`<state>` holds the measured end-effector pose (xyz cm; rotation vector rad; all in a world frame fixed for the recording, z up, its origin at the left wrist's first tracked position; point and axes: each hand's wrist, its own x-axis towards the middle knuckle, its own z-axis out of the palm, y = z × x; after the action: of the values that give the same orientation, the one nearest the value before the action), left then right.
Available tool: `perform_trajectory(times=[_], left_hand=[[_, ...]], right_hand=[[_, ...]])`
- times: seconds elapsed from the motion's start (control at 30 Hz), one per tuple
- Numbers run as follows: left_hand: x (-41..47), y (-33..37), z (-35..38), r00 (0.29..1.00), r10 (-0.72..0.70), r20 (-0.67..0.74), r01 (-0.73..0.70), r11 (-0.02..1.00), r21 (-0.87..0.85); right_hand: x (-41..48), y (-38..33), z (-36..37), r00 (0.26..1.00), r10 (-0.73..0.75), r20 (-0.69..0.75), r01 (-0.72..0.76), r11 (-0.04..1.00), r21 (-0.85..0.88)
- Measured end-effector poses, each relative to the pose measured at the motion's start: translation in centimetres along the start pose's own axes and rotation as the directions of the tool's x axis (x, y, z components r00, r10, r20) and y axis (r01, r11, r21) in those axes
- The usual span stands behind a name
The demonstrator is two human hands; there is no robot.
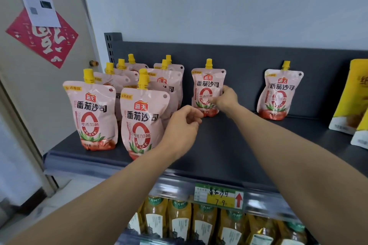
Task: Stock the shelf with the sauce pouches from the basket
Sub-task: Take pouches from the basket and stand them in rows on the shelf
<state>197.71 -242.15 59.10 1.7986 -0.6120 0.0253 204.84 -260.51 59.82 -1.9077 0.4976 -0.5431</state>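
My two forearms reach in from the bottom of the view. The right hand (225,98) grips the right edge of a sauce pouch (206,87). It stands upright at the back of the shelf (229,145), close to the dark back panel (249,59). The left hand (183,125) hovers just beside its lower left corner, fingers loosely curled, and I see nothing in it. The pouch is pink, with a yellow screw cap, a big red zero and tomatoes printed at the bottom. To the left stands a group of same pouches (139,119) in two rows. To the right, well apart, a lone pouch (278,93) leans on the panel. Between these two the shelf floor is bare up to the front edge. Yellow bags (354,95) close the far right.
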Motion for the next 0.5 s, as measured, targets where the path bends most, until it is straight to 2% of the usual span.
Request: perform_trajectory(times=[0.17,0.37,0.5], left_hand=[[-0.3,0.2,-0.2,1.0,0.006,0.028,-0.005,1.0,-0.016],[-0.9,0.7,-0.6,0.998,0.023,0.059,-0.021,0.999,-0.036],[-1.4,1.4,-0.6,0.991,0.065,0.114,-0.061,0.998,-0.035]], right_hand=[[0.7,0.4,0.9,0.997,0.005,-0.081,-0.005,1.0,0.004],[-0.7,0.8,0.0,0.988,0.012,-0.155,-0.042,0.981,-0.19],[-4.4,0.4,-2.5,0.984,-0.078,-0.158,0.042,0.974,-0.222]])
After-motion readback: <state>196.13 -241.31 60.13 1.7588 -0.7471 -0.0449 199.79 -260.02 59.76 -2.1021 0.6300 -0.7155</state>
